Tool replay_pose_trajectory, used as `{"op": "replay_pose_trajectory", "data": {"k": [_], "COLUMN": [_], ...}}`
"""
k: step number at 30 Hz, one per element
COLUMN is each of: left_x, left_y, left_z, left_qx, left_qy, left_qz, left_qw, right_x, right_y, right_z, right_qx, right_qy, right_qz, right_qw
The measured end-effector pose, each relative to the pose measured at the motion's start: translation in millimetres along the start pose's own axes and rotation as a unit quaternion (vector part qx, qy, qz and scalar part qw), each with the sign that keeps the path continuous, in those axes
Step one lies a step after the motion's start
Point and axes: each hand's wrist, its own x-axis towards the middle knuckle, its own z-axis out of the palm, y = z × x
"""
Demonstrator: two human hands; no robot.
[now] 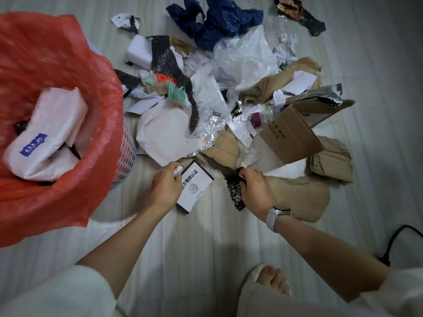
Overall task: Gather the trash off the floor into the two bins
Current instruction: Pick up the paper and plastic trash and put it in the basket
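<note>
A bin lined with a red plastic bag (45, 72) stands at the left, with white packets (48, 133) inside it. Only this one bin is in view. My left hand (166, 186) grips a white card with black print (195, 186) and a small scrap just above the floor. My right hand (254, 188), with a white watch on its wrist, is closed on a strip of black bubble wrap (233, 188). A heap of trash lies beyond both hands: clear plastic (247, 56), a white bag (162, 133), torn brown cardboard (297, 197) and a dark blue bag (217, 21).
An open cardboard box (293, 136) sits right of the heap. A black cable and plug (389, 250) lie on the floor at the far right. My slippered foot (272, 280) is at the bottom. The bin's white lattice wall (126, 154) is close to my left hand.
</note>
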Motion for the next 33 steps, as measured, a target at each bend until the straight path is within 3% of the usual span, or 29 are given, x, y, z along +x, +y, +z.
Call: {"op": "replay_pose_trajectory", "data": {"k": [2, 6, 13, 20, 23, 27, 28, 30, 31, 33], "left_x": [-1.8, -2.8, 20.8, 26.3, 18.6, 5.5, 1.8, 0.5, 1.2, 3.7], "left_y": [14.4, 66.8, 170.2, 138.7, 91.0, 33.0, 21.2, 1.8, -8.3, -27.2], "left_z": [-2.9, -20.8, -122.8, -259.2, -297.3, -310.3, -312.8, -319.0, -323.1, -329.8], "left_qx": [0.010, 0.018, -0.008, -0.052, -0.031, 0.079, 0.107, 0.172, 0.192, 0.206], "left_qy": [0.003, 0.037, 0.168, 0.321, 0.302, 0.140, 0.122, 0.169, 0.211, 0.263], "left_qz": [0.038, 0.124, 0.253, 0.194, 0.126, 0.169, 0.165, 0.135, 0.110, 0.064], "left_qw": [0.999, 0.991, 0.953, 0.926, 0.945, 0.972, 0.973, 0.961, 0.952, 0.940], "right_x": [0.7, 6.6, 60.0, 93.9, 95.3, 85.4, 83.1, 77.9, 76.4, 75.4], "right_y": [-6.6, -29.6, -130.9, -263.5, -315.9, -361.1, -366.8, -368.8, -366.7, -357.9], "right_z": [-15.3, -66.0, -175.9, -190.2, -174.3, -162.4, -155.1, -136.9, -124.6, -101.2], "right_qx": [0.076, 0.183, 0.276, 0.385, 0.440, 0.526, 0.527, 0.480, 0.407, 0.132], "right_qy": [0.013, 0.060, 0.218, 0.187, 0.138, 0.073, 0.046, -0.037, -0.072, -0.113], "right_qz": [0.050, 0.066, -0.025, -0.100, -0.118, -0.144, -0.152, -0.172, -0.189, -0.232], "right_qw": [0.996, 0.979, 0.936, 0.898, 0.879, 0.835, 0.835, 0.859, 0.891, 0.957]}}
